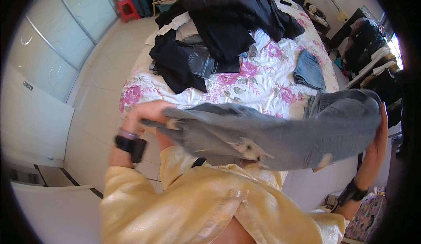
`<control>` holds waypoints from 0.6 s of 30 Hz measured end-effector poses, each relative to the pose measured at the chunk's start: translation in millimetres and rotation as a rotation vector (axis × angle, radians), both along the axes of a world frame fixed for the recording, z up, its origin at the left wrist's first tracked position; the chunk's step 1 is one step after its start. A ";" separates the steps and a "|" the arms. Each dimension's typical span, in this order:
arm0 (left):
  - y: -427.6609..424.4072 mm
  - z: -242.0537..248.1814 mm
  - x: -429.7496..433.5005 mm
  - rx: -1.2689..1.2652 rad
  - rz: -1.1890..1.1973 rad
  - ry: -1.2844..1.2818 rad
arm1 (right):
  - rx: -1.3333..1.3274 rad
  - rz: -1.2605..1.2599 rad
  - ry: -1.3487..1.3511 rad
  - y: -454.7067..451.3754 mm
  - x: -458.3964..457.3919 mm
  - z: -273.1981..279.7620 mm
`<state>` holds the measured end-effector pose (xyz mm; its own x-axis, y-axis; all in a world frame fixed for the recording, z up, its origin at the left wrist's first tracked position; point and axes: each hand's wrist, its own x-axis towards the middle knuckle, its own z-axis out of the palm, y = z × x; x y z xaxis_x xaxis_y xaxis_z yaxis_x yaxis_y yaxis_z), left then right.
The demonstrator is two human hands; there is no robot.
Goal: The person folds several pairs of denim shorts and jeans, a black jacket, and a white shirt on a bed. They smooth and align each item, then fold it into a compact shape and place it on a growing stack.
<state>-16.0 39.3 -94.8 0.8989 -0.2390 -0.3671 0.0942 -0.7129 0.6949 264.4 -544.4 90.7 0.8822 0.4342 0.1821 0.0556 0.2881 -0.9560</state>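
A pair of ripped grey-blue jeans [276, 135] is stretched sideways in the air in front of me, blurred by motion. My left hand [154, 110] grips the end of the jeans at the left, its fingers partly hidden by the cloth. At the right, my right hand [381, 122] is against the far end, which is bunched and curved; most of its fingers are hidden behind the denim. Folded blue denim [301, 66] lies on the right side of the bed beyond the jeans. Another denim piece [310, 104] shows just behind the jeans.
A flowered bedsheet [227, 96] covers the bed. Black garments [230, 17] are heaped on it, beside a dark printed package [195, 61]. White sliding-door cabinets [56, 43] line the left, with a red stool [128, 10] beyond. Clothes [365, 43] hang at the right.
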 end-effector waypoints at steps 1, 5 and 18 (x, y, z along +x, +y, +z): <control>21.6 17.7 -16.3 -0.117 0.016 0.068 | -0.085 -0.002 -0.111 9.4 11.6 -8.6; 97.0 31.1 -16.0 0.103 0.489 0.091 | -0.117 0.037 -0.095 105.4 95.4 -78.5; 82.3 -172.8 -82.0 0.651 1.085 -0.654 | -1.200 -0.074 -0.876 95.1 70.1 -297.2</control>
